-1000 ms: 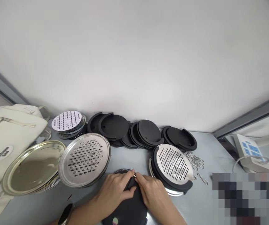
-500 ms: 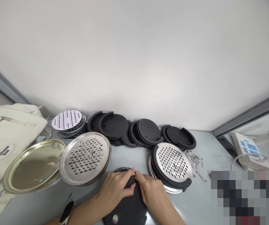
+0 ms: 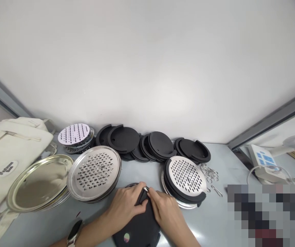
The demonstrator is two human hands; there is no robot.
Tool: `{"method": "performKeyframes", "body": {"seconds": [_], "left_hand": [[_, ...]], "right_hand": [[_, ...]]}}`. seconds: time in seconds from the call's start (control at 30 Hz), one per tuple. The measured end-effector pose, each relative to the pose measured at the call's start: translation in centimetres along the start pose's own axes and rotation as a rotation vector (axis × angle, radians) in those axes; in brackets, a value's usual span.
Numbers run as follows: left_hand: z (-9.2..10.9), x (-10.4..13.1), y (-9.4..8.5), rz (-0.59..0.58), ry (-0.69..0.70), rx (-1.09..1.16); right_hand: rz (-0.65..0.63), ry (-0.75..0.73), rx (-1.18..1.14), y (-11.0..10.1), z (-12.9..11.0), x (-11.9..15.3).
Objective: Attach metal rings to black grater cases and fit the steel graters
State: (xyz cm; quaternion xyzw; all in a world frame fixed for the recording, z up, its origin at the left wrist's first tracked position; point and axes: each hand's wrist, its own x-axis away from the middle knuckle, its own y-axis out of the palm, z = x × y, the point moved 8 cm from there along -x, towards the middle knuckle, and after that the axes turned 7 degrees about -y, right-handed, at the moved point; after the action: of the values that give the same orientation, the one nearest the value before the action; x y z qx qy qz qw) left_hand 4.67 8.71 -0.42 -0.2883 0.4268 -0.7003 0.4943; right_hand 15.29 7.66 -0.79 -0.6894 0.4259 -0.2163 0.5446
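In front of me a black round disc (image 3: 138,226) lies near the bottom edge of the view, with a small round sticker (image 3: 126,237) on it. A small shiny metal clip (image 3: 146,188) shows at the disc's far edge, between my fingertips. My left hand (image 3: 125,206) grips that edge, its index finger touching the clip and its thumb bent over the disc. Pinching the clip from the other side is my right hand (image 3: 166,209), its fingers pressed together. How the clip sits on the disc is hidden by the fingers.
Stacks of metal grater discs (image 3: 94,173) and gold-toned trays (image 3: 40,183) stand at left, beside a cream bag (image 3: 16,151). Black holders (image 3: 161,144) line the wall. At right are a holder with a slotted disc (image 3: 187,175), loose metal clips (image 3: 209,171) and a white device (image 3: 264,161).
The view has shifted slightly, moving right-side things a little left. Both hands stay at the disc's far edge; more of the metal clip shows between the fingertips.
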Motion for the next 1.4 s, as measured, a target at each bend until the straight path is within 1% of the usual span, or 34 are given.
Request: {"method": "performKeyframes", "body": {"seconds": [0.13, 0.27, 0.37, 0.5, 0.57, 0.63, 0.73, 0.8, 0.93, 1.17, 1.4], "left_hand": [[-0.3, -0.1, -0.3, -0.019, -0.036, 0.068], [-0.1, -0.5, -1.4, -0.004, -0.071, 0.140], [0.2, -1.2, -1.8, 0.009, -0.111, 0.065], [0.8, -2.2, -1.4, 0.034, -0.136, -0.089], [0.7, -2.5, -1.0, 0.025, -0.151, -0.122], [0.5, -2.5, -0.9, 0.047, -0.155, -0.107], [0.4, -2.1, -1.1, 0.145, -0.102, -0.072], [0.4, -1.9, -0.9, 0.173, -0.058, -0.072], [0.4, -1.8, -0.4, 0.131, -0.030, -0.093], [1.4, -1.7, -0.8, 0.059, 0.045, -0.200], [1.3, -1.4, -0.1, 0.076, 0.110, -0.281]], "right_hand": [[-0.023, -0.004, 0.021, 0.1, -0.1, 0.0], [-0.024, -0.011, 0.039, 0.2, -0.1, 0.1], [-0.001, -0.019, 0.056, 0.1, -0.3, 0.1], [0.009, -0.020, 0.068, 0.0, -0.3, 0.2], [0.012, -0.018, 0.071, 0.1, -0.2, 0.2], [0.022, -0.020, 0.068, 0.1, -0.2, 0.3], [0.046, -0.016, 0.060, 0.1, -0.1, 0.4], [0.062, -0.010, 0.050, 0.0, -0.1, 0.4], [0.067, -0.007, 0.025, 0.1, -0.1, 0.5], [0.063, 0.010, 0.004, 0.1, -0.1, 0.6], [0.074, -0.010, 0.005, 0.0, -0.1, 0.4]]}}
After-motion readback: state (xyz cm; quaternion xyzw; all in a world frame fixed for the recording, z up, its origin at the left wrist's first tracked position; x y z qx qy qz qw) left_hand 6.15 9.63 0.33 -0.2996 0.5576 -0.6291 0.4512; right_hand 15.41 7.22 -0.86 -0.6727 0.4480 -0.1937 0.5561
